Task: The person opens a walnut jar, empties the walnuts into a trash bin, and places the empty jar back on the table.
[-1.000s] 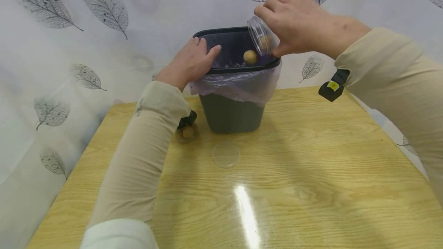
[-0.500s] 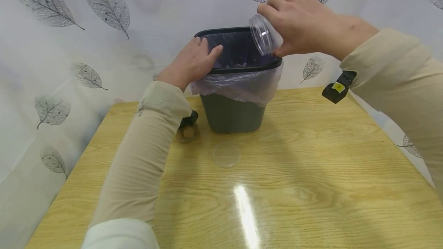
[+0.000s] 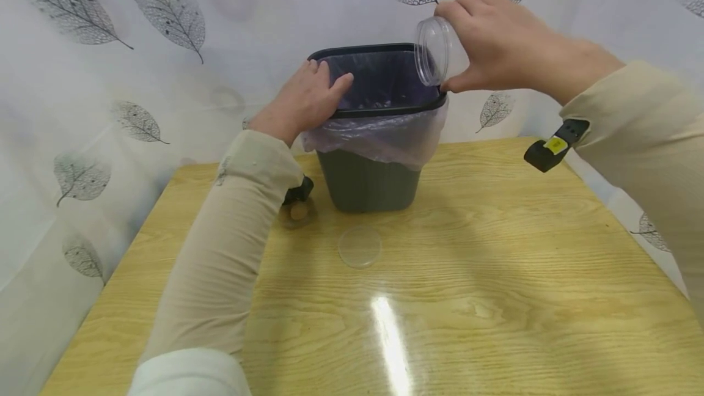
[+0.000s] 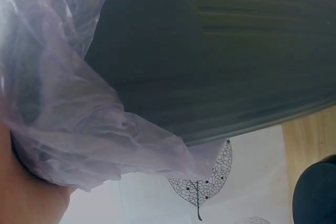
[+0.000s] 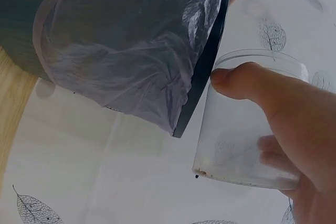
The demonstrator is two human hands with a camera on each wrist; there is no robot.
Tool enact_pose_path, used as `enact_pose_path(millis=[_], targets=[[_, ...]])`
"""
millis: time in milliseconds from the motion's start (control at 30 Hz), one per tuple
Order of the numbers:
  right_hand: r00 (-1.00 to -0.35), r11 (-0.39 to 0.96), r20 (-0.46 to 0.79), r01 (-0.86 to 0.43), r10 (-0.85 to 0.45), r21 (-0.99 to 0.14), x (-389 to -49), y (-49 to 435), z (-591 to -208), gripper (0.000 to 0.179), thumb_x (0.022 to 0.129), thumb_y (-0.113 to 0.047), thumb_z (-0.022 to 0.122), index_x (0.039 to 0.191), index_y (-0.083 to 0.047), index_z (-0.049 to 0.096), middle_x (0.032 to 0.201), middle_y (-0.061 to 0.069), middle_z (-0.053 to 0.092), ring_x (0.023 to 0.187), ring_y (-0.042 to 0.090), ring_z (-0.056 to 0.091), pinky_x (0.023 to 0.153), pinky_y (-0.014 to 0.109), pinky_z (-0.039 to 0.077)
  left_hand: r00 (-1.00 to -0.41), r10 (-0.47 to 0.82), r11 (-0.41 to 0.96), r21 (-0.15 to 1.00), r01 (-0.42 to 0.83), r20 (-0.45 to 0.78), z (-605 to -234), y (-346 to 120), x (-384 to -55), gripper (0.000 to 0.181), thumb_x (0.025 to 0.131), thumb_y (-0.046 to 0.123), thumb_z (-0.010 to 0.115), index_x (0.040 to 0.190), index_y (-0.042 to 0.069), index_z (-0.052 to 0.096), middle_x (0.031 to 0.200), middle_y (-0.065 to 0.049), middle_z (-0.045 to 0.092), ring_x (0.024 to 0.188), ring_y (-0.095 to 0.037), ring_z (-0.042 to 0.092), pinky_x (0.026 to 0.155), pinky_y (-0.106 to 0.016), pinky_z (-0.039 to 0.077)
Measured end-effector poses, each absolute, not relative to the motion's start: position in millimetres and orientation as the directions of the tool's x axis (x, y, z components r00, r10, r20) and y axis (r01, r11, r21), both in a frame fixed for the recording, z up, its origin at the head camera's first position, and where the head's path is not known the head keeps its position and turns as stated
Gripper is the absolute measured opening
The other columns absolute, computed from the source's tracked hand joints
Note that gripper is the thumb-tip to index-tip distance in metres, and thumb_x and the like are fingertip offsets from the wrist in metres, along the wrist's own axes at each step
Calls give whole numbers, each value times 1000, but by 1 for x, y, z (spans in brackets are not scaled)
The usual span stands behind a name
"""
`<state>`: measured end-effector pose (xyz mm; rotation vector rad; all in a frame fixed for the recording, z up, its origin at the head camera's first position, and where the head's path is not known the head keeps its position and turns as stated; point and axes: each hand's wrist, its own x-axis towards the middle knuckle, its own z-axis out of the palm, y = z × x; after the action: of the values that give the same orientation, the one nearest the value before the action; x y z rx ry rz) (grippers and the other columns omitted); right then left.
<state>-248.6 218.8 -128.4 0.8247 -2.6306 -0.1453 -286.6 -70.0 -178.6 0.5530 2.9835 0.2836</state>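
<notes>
A grey trash bin lined with a thin translucent pinkish bag stands at the table's far side. My left hand holds the bin's left rim, with the thumb lying over the edge. My right hand grips a clear plastic jar, tipped on its side with its mouth toward the bin, over the right end of the rim. In the right wrist view the jar is see-through, with a few dark specks at its base edge. The bottom of the bin is hidden.
A clear round lid lies on the wooden table in front of the bin. Beside it to the left, partly behind my left sleeve, is a clear piece with a tan round thing. A leaf-printed white cloth hangs behind.
A tan ball at the jar's mouth and the tan content inside the jar have gone from view over the bin. My right hand with the jar has moved right; the left hand stays put.
</notes>
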Motion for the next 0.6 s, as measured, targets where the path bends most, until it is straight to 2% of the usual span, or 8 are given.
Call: enact_pose_path(millis=[200, 300, 500, 600], targets=[[-761, 840, 366, -526, -535, 134, -248, 234, -136, 98, 69, -29, 87, 144, 8, 35, 131, 34, 49, 121, 50, 44, 112, 61, 33, -928, 370, 915, 193, 355, -49, -180, -70, -287, 82, 104, 58, 9, 156, -4, -3, 166, -20, -4, 155, -31, -8, 127, -42, 0], [-752, 839, 385, -526, -535, 140, -247, 238, -137, 96, 68, -28, 88, 142, 8, 37, 129, 34, 50, 119, 51, 45, 108, 63, 34, -925, 376, 912, 193, 361, -48, -180, -69, -287, 82, 104, 58, 9, 156, -4, -3, 166, -20, -4, 155, -31, -8, 127, -42, 0], [-642, 773, 436, -568, -631, 282, -244, 230, -130, 93, 63, -21, 89, 137, 10, 42, 126, 35, 51, 116, 52, 44, 109, 61, 33, -930, 362, 918, 193, 345, -60, -179, -70, -287, 82, 103, 58, 8, 157, -2, -4, 166, -18, -5, 155, -30, -9, 127, -42, -1], [-604, 726, 403, -568, -687, 388, -241, 220, -129, 94, 62, -19, 90, 137, 11, 42, 128, 34, 51, 119, 51, 44, 115, 59, 30, -932, 357, 922, 182, 340, -67, -179, -69, -288, 81, 103, 59, 8, 157, -2, -4, 166, -18, -5, 155, -30, -9, 127, -42, -1]])
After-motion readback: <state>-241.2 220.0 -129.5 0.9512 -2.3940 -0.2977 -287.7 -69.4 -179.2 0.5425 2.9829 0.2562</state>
